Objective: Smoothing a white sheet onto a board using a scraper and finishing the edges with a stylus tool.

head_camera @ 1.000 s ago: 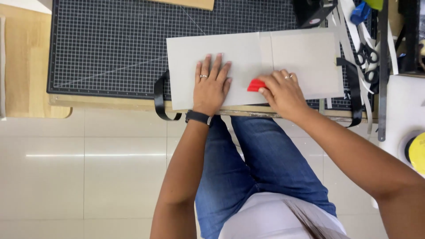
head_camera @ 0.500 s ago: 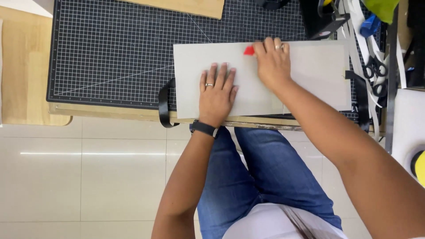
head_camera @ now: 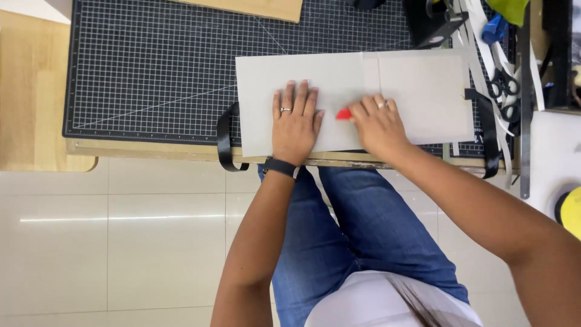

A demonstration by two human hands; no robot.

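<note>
Right hand (head_camera: pixel 376 126) with red tool (head_camera: pixel 344 114) nearer, on smooth grey board (head_camera: pixel 423 91).

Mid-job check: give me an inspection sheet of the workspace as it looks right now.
Surface: black gridded cutting mat on a wooden table.
Job's things: grey board lying flat; small red tool on it.
Clutter: scissors, paper strips, black strap.
Grippers: left hand flat on the board; right hand holds the red tool.
Cables: nothing seen.
Surroundings: pale tiled floor.
</note>
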